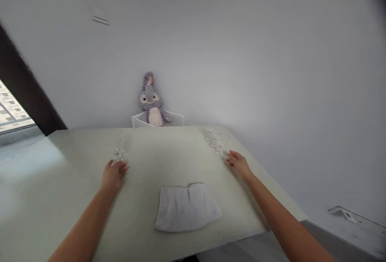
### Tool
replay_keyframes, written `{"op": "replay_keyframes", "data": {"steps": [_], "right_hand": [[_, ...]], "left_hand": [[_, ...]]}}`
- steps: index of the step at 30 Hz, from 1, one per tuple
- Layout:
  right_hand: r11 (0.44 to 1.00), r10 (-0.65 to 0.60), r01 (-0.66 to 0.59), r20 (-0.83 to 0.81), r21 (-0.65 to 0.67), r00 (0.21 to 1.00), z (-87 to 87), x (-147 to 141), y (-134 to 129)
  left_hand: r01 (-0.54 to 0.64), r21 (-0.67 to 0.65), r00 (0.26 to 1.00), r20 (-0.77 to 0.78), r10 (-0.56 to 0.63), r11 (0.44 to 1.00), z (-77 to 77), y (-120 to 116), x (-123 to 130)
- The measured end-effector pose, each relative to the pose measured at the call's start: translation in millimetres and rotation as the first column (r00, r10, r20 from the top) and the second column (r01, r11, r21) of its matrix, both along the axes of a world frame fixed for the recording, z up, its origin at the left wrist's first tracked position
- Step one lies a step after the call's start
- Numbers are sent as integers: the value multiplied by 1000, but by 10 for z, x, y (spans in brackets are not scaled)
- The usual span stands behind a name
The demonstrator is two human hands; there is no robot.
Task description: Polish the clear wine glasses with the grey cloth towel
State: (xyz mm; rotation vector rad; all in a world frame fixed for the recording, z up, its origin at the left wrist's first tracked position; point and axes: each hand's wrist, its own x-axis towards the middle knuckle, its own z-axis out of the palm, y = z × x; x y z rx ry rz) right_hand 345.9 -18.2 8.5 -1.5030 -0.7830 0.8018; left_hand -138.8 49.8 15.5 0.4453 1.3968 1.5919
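Observation:
On the left of the pale table, my left hand [113, 174] is just in front of a few small clear glasses [120, 150]. Its fingers are loosely curved and apart, and I see nothing held in them. Over on the right, my right hand [238, 163] is near a cluster of several clear glasses [216, 140], its fingers spread and empty. The glasses are see-through and blurred, so their exact shape is hard to make out. A white folded cloth [187, 209] lies on the table between my forearms, touched by neither hand.
A grey plush toy [150, 100] sits in a white perforated basket [177, 119] behind the far edge of the table [169, 155]. A plain wall stands behind, with a dark window frame [25, 81] at left. The table's right edge runs beneath my right forearm.

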Motion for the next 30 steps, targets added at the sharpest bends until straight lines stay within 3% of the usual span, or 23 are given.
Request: {"op": "replay_keyframes", "data": {"steps": [5, 8, 11, 13, 16, 18, 21, 24, 27, 30], "right_hand": [[996, 90, -90, -17, 6, 996, 44, -182, 290], [983, 184, -183, -16, 25, 983, 30, -364, 299], [954, 299, -298, -31, 37, 954, 10, -468, 265], [964, 264, -263, -42, 25, 964, 13, -444, 293], [996, 84, -84, -35, 12, 996, 40, -295, 464], [1000, 19, -19, -36, 13, 999, 56, -194, 637], [1000, 18, -17, -59, 16, 998, 54, -157, 898], [998, 58, -57, -86, 4, 995, 15, -263, 1071], [997, 72, -73, -92, -10, 993, -45, -420, 1116], [994, 109, -110, -95, -7, 990, -86, -589, 1042]], "left_hand": [[-58, -52, 998, -14, 58, 997, -77, -61, 40], [-10, -55, 999, -31, 8, 998, -83, -154, 181], [78, -28, 996, -43, -79, 997, 6, -250, 412], [126, -5, 991, -46, -126, 992, 91, -289, 608], [229, 47, 970, -94, -224, 972, 165, -298, 972], [357, 60, 922, -181, -341, 932, 144, -286, 1267], [610, 4, 766, -260, -588, 793, 45, -264, 1753], [746, -9, 640, -267, -720, 666, -30, -233, 2182], [760, 22, 636, -235, -735, 650, -32, -196, 2433], [763, 39, 639, -202, -743, 645, 8, -192, 2466]]}}
